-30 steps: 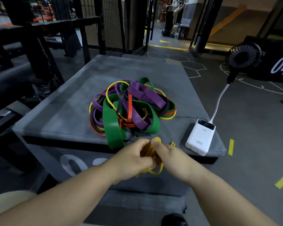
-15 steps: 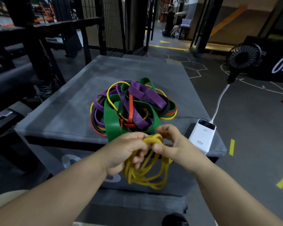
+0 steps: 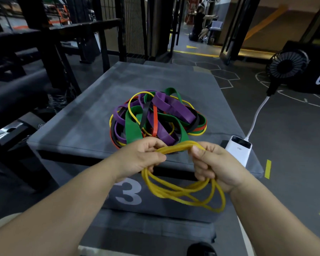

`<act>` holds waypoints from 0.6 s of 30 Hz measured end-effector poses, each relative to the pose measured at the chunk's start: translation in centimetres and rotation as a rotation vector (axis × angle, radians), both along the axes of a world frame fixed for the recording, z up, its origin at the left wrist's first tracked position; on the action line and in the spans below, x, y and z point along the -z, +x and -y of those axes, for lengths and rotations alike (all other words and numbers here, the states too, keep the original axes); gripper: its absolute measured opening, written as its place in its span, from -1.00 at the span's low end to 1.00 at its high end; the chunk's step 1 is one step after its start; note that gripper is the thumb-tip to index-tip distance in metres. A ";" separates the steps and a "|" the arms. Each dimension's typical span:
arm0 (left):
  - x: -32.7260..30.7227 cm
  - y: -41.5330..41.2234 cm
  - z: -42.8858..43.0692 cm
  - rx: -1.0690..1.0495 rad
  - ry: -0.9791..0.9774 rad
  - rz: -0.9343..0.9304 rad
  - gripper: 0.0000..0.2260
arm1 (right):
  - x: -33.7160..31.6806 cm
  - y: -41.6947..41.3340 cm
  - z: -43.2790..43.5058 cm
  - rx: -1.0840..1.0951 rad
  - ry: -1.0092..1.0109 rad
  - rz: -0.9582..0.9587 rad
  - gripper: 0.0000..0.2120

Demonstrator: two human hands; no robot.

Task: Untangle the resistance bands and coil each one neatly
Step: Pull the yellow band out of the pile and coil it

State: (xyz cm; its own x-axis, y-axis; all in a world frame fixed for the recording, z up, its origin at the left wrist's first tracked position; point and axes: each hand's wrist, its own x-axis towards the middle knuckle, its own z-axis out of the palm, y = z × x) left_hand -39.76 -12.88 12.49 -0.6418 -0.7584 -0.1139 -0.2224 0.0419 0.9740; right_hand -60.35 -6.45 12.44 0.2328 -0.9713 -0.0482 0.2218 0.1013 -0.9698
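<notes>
You are holding one thin yellow band (image 3: 183, 193), looped several times, between your two grips. Its gathered strands are bridging left grip (image 3: 142, 157) to right grip (image 3: 214, 163), and the loops are hanging below, before the near edge of the surface (image 3: 81, 122). Both grips are curling round it, knuckles up. One tangled pile (image 3: 155, 117) of green, purple, red, black and yellow bands is lying just beyond.

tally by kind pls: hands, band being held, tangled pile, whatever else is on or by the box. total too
hands: 2, left hand and right hand, both gripping the band
yellow band: 1
tangled pile: 1 (purple, green, yellow, red, black; band count unclear)
grey box: 1
white power bank: 1
fan: 1
total: 7
</notes>
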 end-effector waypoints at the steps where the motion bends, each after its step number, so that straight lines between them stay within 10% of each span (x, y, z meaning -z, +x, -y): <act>1: 0.1 0.1 0.1 -0.012 -0.084 0.052 -0.90 | -0.1 0.0 0.0 0.006 -0.012 0.026 -0.65; 6: 0.7 0.2 -0.2 0.011 -0.183 0.166 -0.84 | -0.2 0.6 0.4 0.075 -0.005 0.131 -0.50; 11: 0.0 1.3 0.0 -0.139 0.267 -0.341 -0.95 | -1.5 0.9 1.0 0.010 0.053 0.021 -0.42; 18: -2.9 5.7 -1.9 -0.169 0.134 -0.309 -0.88 | -3.4 5.4 1.9 -0.325 0.075 -0.075 -0.27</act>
